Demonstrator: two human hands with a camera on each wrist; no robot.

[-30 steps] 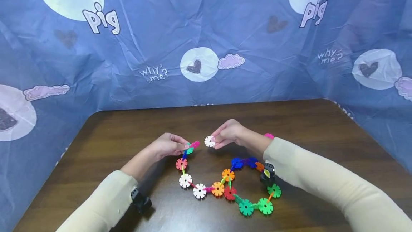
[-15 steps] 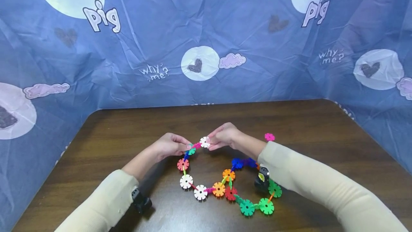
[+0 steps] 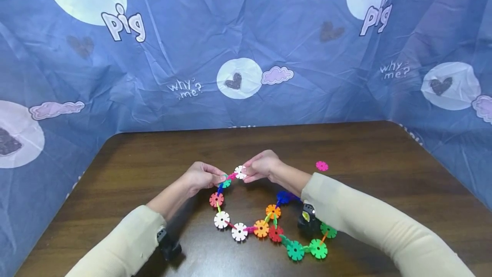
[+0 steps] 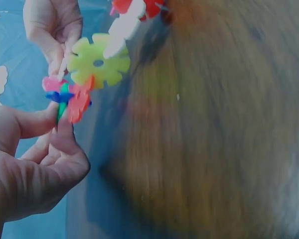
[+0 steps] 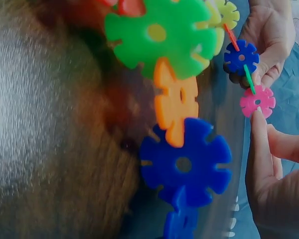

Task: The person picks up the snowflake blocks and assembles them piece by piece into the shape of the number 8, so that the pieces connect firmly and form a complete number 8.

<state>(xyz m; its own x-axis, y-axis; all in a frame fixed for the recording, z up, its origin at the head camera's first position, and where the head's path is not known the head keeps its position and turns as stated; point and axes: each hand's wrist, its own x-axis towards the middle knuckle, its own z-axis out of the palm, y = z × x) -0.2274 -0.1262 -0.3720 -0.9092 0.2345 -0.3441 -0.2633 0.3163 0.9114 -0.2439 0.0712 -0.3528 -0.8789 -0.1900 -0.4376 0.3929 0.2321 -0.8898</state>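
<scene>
A chain of notched plastic snowflake discs runs over the table, its left end raised. My left hand (image 3: 201,177) pinches the teal-green disc (image 3: 226,182) near that end. Beyond it sits a pink disc (image 3: 232,176), edge to edge with a white disc (image 3: 240,172) that my right hand (image 3: 262,166) pinches between thumb and fingers. White and pink touch; whether their slots are fully engaged I cannot tell. In the left wrist view, the green disc (image 4: 63,102) is between my left thumb and finger. The right wrist view shows my right fingertip against the pink disc (image 5: 258,102).
A loose pink disc (image 3: 322,166) lies beyond my right forearm. The chain's other discs, including orange (image 3: 261,228), red (image 3: 276,233) and green (image 3: 318,249), rest on the brown table (image 3: 153,148). My right sleeve (image 3: 338,195) covers part of the loop. A blue printed cloth (image 3: 200,37) hangs behind.
My right hand has moved left, bringing the white disc from a gap away to contact with the pink one. The loose pink disc, partly hidden by the sleeve before, now shows whole.
</scene>
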